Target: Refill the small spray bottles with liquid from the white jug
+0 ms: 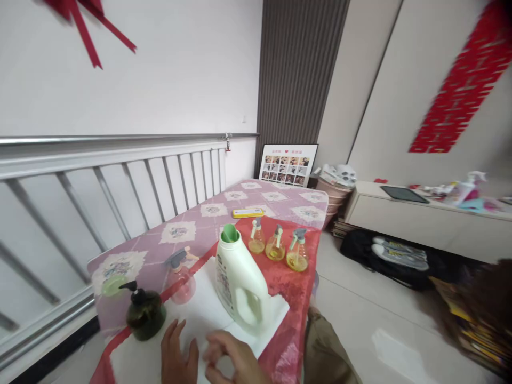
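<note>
My left hand (178, 354) hovers over the white paper sheet (200, 320) near the front, thumb apart from the fingers, holding nothing visible. Beside it, my right hand (234, 357) is slightly blurred, its fingers curved with a gap to the thumb and nothing seen in it. Just beyond stands a pale green detergent jug (244, 288) with its green spout (230, 233) uncapped. To the left are a dark green pump bottle (146, 314) and a pink spray bottle (180, 280). Three small spray bottles (275, 246) with yellow liquid stand in a row behind the jug.
A red plastic sheet (288, 288) covers part of the table's purple patterned cloth (152, 250). A light green cap (114, 285) and a yellow-edged box (248, 213) lie on the cloth. A metal railing (168, 176) runs along the left; a white cabinet (400, 213) stands right.
</note>
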`<act>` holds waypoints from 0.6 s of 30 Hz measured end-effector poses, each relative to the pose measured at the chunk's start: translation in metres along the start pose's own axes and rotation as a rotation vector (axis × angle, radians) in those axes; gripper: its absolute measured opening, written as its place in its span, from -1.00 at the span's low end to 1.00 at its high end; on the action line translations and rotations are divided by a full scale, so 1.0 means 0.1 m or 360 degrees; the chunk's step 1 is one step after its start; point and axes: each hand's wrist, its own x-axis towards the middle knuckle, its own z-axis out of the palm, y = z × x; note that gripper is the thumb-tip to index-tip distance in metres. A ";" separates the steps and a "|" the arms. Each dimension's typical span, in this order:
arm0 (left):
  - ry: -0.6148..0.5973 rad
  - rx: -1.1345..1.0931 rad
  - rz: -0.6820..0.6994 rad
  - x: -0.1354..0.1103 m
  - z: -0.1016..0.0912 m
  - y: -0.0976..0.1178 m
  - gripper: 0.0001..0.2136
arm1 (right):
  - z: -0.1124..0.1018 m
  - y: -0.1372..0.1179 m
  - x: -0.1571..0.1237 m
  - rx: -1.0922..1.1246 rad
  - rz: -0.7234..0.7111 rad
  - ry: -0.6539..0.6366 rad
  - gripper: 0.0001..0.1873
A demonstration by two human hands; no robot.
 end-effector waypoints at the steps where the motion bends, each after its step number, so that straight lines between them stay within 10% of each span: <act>1: -0.0018 0.0054 0.0068 0.00 0.01 -0.06 -0.60 | -0.22 0.00 -0.12 -0.0037 -0.0012 0.0096 -0.60; 4: -0.0037 0.0132 0.0164 0.02 0.02 -0.17 -0.59 | -1.04 0.21 -0.24 -0.0267 0.0110 0.0742 -0.95; 9: -0.0070 0.0074 -0.0004 0.05 -0.04 -0.16 -0.51 | -2.28 0.99 0.06 -0.0465 0.0532 0.1400 -0.42; 18: -0.0021 -0.0422 -0.1066 0.29 -0.38 0.22 -0.44 | -2.52 1.60 0.49 -0.0397 0.0566 0.1360 -0.20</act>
